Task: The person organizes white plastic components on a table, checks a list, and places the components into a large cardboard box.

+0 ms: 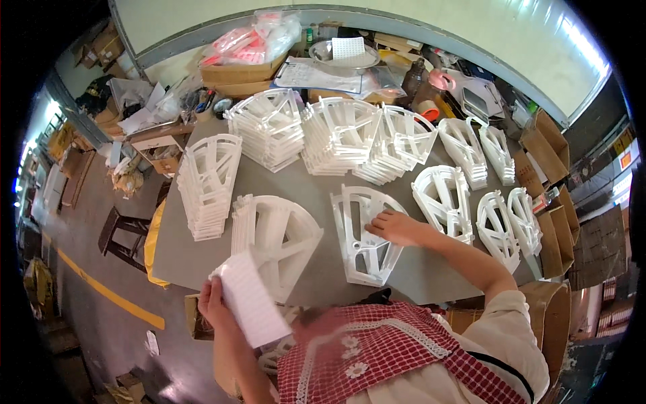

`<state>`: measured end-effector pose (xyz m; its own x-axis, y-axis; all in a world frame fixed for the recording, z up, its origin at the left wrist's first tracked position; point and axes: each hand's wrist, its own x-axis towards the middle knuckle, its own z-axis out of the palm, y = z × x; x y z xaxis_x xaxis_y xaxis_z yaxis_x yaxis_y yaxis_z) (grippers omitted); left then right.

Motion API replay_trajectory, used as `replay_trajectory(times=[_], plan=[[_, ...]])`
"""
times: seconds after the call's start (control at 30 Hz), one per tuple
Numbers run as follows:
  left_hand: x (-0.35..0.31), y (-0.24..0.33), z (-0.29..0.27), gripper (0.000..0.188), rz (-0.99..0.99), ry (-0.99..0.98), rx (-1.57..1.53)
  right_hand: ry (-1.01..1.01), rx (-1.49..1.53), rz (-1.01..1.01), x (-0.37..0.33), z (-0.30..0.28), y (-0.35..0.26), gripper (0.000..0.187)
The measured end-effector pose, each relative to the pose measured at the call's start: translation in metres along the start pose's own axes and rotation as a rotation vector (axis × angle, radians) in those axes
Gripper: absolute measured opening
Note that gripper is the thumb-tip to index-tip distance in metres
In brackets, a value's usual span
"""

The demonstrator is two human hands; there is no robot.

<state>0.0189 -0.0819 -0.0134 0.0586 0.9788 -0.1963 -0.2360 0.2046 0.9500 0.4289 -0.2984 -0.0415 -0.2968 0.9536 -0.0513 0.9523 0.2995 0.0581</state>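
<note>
Hands well apart. Left hand (214, 304) low and out to the side, thumb and fingers pinched on the near edge of a white sheet (250, 296), which slants across in front of the person, its far corner overlapping the closest stack. Right hand (398, 227) farther forward, palm down, fingers bent and resting on a fan-shaped white frame (346, 236); whether they grip it or only press, cannot tell. That frame lies flat on the grey table (257, 180), directly under the right hand and extending to its left and nearer side. Between the hands, just beyond the sheet: a stack of larger white frames (281, 225). Ahead of the left hand, a tall leaning stack (208, 182). Beyond both hands, a row of nested white stacks (336, 135) along the far part of the table. Just right of the right hand, another ribbed stack (444, 202); past it, narrower white pieces (498, 229) in small groups. Farther right, open cardboard boxes (557, 236). Well beyond the hands, at the back: metal tray (327, 52) with a white card (348, 47) on it, clipboard (316, 75), brown bottle (413, 75). Far left of the left hand, a dark stool (124, 234) on the floor. Person wears a red checked apron (383, 326) with pale trim.
</note>
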Motion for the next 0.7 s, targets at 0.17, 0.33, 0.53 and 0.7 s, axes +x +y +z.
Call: replay_trajectory(times=[0.17, 0.33, 0.53, 0.7], plan=[[-0.011, 0.009, 0.032, 0.009, 0.159, -0.180, 0.190, -0.045, 0.033, 0.000, 0.016, 0.018, -0.002, 0.055], [-0.033, 0.021, 0.049, 0.015, 0.198, -0.227, 0.624, 0.122, 0.145, 0.111, 0.043, -0.029, -0.035, 0.043], [-0.067, 0.034, 0.076, 0.021, 0.212, -0.256, 0.748, 0.556, 0.493, -0.003, 0.126, -0.093, -0.096, 0.034], [-0.068, 0.001, 0.053, 0.022, 0.232, -0.331, 0.672, 0.480, 0.330, -0.086, 0.165, -0.096, -0.129, 0.023]])
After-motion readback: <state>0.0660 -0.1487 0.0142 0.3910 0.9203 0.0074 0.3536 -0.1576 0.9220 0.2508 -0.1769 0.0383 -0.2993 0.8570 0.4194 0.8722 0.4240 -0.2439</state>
